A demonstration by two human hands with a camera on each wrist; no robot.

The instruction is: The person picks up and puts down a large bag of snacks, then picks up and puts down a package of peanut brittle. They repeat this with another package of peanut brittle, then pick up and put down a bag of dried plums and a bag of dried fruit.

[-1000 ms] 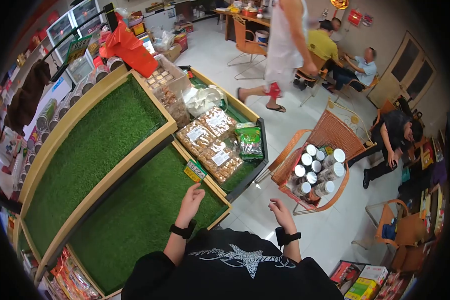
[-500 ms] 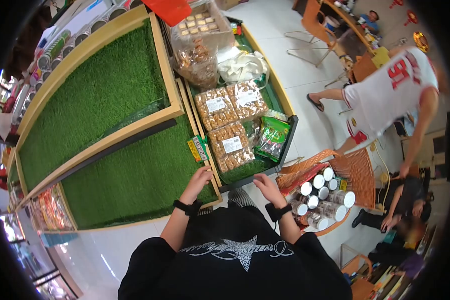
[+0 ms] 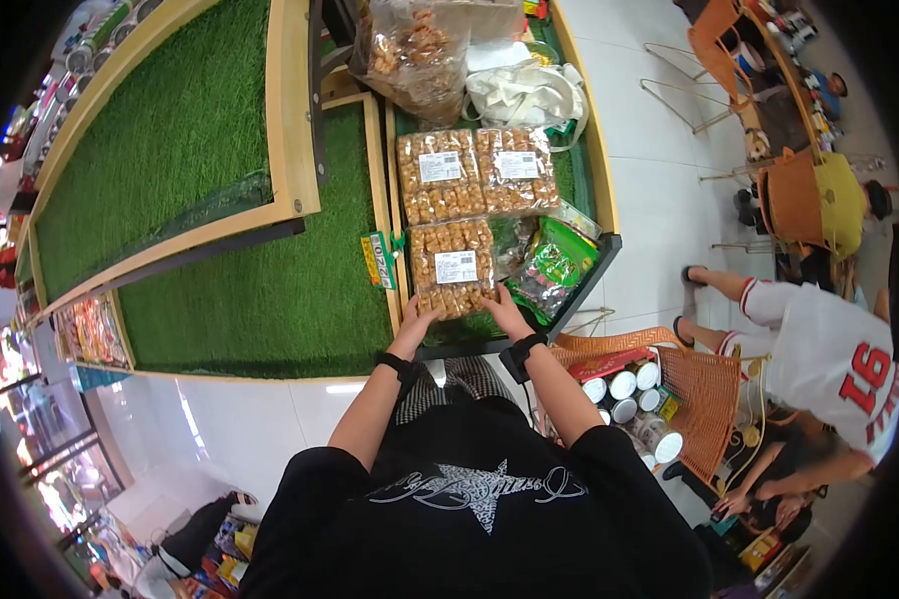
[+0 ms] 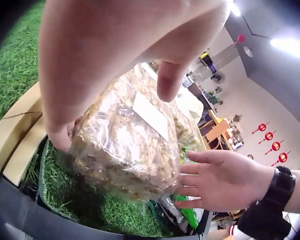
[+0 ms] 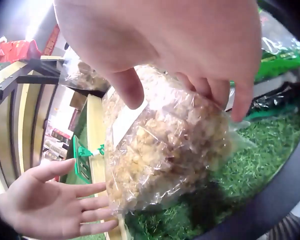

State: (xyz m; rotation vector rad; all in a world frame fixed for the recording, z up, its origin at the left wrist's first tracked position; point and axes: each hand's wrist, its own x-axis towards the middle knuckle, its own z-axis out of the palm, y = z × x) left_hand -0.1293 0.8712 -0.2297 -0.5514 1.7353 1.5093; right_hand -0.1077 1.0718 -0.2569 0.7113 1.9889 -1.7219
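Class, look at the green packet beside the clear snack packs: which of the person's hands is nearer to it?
The right. The right hand is by the front pack's right side, next to the green packet; the left hand is at the pack's opposite side.

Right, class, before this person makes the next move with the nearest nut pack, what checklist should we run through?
1. Left hand at the pack's left side: ok.
2. Right hand at its right side: ok.
3. White label facing up: ok.
4. Plenty of room behind the pack: not ok, two similar packs sit close behind.
5. Underside of the wrapping intact: cannot tell, hidden.
6. Pack raised off the green turf: cannot tell.
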